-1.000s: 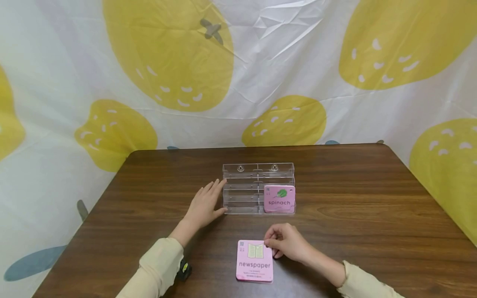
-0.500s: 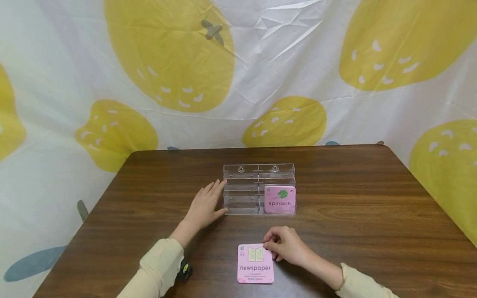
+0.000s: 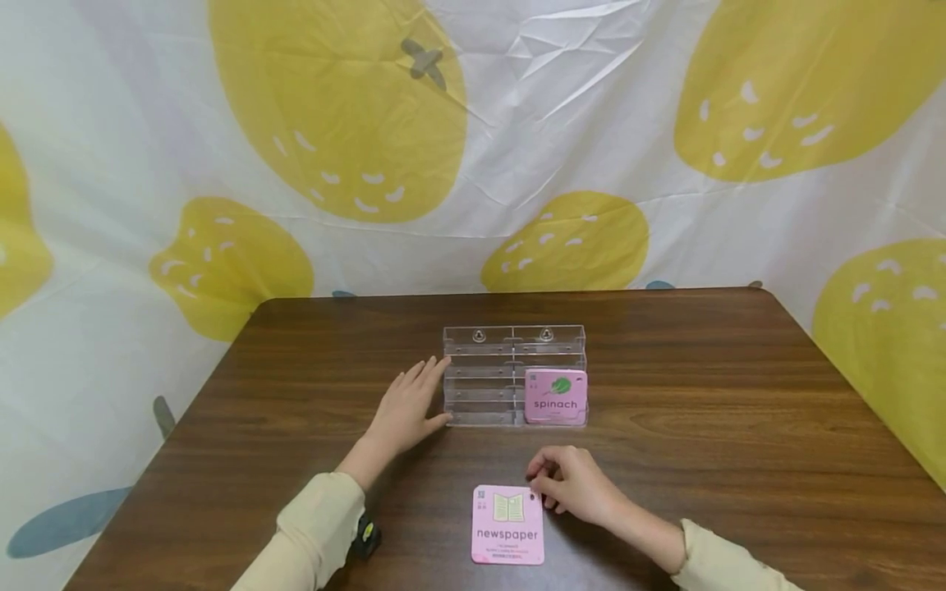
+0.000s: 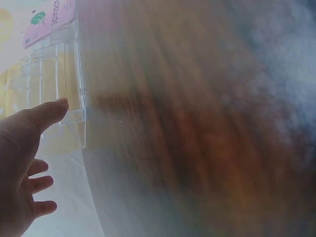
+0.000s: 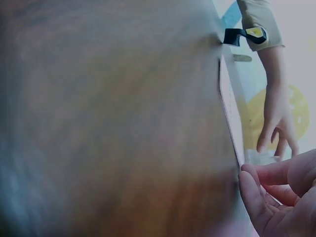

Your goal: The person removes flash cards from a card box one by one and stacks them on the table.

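The left hand (image 3: 405, 410) lies on the brown table (image 3: 739, 394), fingers straight and slightly spread, its fingertips touching the left end of the clear rack (image 3: 484, 369). In the left wrist view the thumb (image 4: 47, 112) presses against the rack's (image 4: 49, 89) near left corner, and the other fingers are loosely extended below it. The hand holds nothing.

The rack stands upright near the table's middle, a tiered clear plastic holder with two columns of slots. A pink card marked "spinach" (image 3: 556, 396) stands in its front right slot, facing the person; the top of that card (image 4: 49, 19) shows in the left wrist view too. The other slots look bare.

Nearer the person, just right of centre, a pink card marked "newspaper" (image 3: 507, 524) lies flat on the table, well apart from the rack. The right hand (image 3: 572, 484) rests at its far right corner, fingers curled, with the fingertips at the card's edge. In the right wrist view the fingers (image 5: 254, 197) meet the card's (image 5: 231, 111) corner, but it is too blurred to tell whether they pinch it or only touch it.

Behind the table hangs a white cloth (image 3: 517, 123) printed with large yellow strawberries.
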A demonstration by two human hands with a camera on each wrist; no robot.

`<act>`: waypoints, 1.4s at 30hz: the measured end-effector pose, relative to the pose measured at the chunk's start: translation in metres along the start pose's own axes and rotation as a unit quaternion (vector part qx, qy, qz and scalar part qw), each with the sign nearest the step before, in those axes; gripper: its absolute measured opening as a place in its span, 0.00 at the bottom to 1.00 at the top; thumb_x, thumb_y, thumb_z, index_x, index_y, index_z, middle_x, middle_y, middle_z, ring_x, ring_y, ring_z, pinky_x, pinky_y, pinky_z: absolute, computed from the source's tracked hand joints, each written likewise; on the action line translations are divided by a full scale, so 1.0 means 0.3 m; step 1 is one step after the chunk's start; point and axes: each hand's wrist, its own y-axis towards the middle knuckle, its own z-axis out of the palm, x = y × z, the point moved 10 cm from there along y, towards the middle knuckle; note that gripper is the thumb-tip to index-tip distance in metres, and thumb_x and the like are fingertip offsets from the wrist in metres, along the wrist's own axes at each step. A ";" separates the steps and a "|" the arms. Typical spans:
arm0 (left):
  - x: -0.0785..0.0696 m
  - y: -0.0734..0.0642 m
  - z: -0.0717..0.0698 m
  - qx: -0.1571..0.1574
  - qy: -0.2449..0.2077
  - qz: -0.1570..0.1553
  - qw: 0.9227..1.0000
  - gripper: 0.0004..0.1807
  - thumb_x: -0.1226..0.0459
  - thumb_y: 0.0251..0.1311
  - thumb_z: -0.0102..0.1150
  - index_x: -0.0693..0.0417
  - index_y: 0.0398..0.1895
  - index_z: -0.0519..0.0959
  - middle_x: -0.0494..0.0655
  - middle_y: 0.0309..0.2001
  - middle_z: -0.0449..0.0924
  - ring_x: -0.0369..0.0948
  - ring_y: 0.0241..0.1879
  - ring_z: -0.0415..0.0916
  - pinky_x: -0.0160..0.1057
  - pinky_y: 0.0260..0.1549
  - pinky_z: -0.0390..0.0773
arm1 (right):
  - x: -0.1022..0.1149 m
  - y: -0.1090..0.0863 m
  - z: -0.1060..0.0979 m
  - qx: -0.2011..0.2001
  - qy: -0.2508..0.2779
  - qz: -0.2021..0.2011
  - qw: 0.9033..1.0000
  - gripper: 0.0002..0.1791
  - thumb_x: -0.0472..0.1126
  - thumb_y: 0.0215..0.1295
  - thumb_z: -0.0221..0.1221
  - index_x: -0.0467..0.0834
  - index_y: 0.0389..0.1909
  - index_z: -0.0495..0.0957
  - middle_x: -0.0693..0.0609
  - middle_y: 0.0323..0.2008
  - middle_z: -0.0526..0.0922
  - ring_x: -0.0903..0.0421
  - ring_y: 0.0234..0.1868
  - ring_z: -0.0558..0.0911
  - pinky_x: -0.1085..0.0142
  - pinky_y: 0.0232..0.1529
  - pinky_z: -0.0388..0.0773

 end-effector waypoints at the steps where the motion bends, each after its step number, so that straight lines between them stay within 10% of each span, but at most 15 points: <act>1: -0.001 0.000 -0.001 0.000 -0.001 0.001 1.000 0.46 0.52 0.50 0.64 0.50 0.69 0.51 0.58 0.66 0.57 0.53 0.64 0.55 0.55 0.61 0.57 | 0.005 -0.001 -0.011 -0.004 -0.002 -0.002 1.000 0.03 0.27 0.54 0.57 0.33 0.31 0.76 0.49 0.22 0.77 0.61 0.15 0.75 0.70 0.13 0.75; 23: -0.004 -0.001 -0.006 -0.002 0.000 0.002 1.000 0.46 0.53 0.49 0.64 0.50 0.69 0.52 0.58 0.66 0.57 0.53 0.65 0.55 0.54 0.61 0.56 | 0.025 0.040 -0.240 -0.070 -0.057 -0.016 0.996 0.06 0.27 0.54 0.56 0.30 0.34 0.77 0.44 0.23 0.79 0.56 0.18 0.77 0.70 0.15 0.75; 42: 0.000 0.002 -0.003 0.002 0.003 0.004 1.000 0.46 0.51 0.49 0.64 0.49 0.69 0.51 0.58 0.65 0.58 0.52 0.64 0.55 0.55 0.61 0.56 | 0.038 0.087 -0.402 -0.164 -0.160 -0.036 0.973 0.11 0.34 0.46 0.67 0.34 0.31 0.78 0.52 0.21 0.78 0.58 0.21 0.76 0.71 0.22 0.72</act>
